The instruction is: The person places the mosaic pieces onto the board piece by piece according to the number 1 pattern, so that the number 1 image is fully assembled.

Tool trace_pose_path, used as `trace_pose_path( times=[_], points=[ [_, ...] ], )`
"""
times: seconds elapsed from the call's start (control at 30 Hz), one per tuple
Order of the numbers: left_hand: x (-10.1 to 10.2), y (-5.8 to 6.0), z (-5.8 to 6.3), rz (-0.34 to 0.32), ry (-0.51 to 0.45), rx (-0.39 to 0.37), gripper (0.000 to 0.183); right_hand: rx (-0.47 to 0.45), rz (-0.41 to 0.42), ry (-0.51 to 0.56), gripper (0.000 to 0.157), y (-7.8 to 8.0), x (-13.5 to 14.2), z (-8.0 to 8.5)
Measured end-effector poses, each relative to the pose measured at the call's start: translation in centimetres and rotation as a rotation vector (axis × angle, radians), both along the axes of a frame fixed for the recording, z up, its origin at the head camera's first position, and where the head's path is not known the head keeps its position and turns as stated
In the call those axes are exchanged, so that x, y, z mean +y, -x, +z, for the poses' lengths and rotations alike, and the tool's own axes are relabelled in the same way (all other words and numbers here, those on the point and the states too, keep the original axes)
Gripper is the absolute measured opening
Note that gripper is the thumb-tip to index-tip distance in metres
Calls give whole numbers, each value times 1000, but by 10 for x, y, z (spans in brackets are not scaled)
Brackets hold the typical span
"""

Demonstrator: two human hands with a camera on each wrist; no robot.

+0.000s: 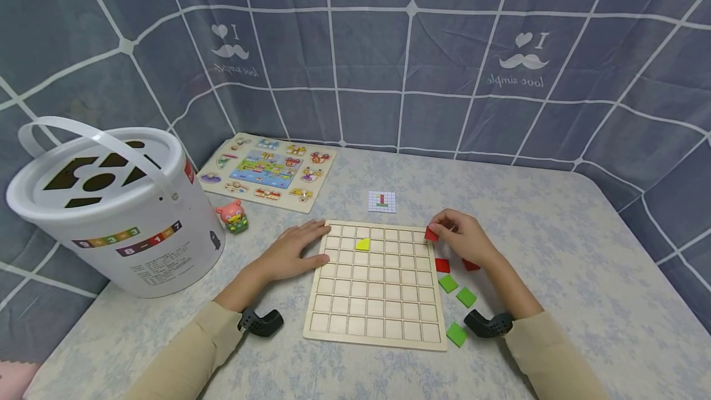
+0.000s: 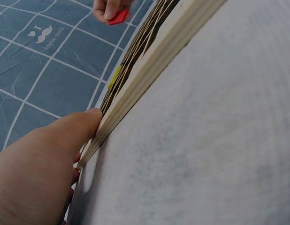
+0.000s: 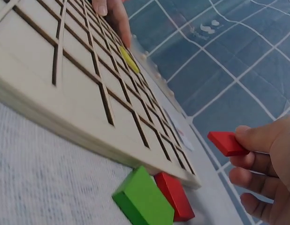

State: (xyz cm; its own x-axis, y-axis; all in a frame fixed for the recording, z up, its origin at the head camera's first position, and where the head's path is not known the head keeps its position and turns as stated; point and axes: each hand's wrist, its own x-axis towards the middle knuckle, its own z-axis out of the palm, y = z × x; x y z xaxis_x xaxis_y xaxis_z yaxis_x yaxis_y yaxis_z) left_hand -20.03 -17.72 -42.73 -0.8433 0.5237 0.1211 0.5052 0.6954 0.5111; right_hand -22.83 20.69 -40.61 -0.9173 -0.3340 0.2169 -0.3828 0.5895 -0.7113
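A wooden grid board (image 1: 383, 289) lies on the table with a yellow rounded tile (image 1: 363, 244) in one of its upper-left cells. My left hand (image 1: 291, 252) rests against the board's left edge, thumb and fingertips touching the rim, as the left wrist view also shows. Between thumb and fingers my right hand (image 1: 461, 236) pinches a red square tile (image 3: 227, 143), raised near the board's upper right corner. Below that hand lie two more red tiles, one red tile (image 1: 442, 265) beside the board and another (image 1: 471, 265) partly hidden by the wrist.
Several green tiles (image 1: 466, 297) lie right of the board. Behind it sits a small pattern card (image 1: 382, 202) with a red and green figure. A picture puzzle board (image 1: 266, 171), a pink bear figure (image 1: 232, 216) and a white bucket (image 1: 161, 264) stand to the left.
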Motion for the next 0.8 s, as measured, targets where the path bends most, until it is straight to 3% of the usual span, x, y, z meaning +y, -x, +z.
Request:
trace_pose_path(
  times=[0.53,0.8],
  points=[
    [1,-1,1,2,-4,-4,67,-29,105,51,12,-14,-25,18],
    [0,-1,0,-2,-5,5,67,-22,177,23,9,-13,-41,17]
  ],
)
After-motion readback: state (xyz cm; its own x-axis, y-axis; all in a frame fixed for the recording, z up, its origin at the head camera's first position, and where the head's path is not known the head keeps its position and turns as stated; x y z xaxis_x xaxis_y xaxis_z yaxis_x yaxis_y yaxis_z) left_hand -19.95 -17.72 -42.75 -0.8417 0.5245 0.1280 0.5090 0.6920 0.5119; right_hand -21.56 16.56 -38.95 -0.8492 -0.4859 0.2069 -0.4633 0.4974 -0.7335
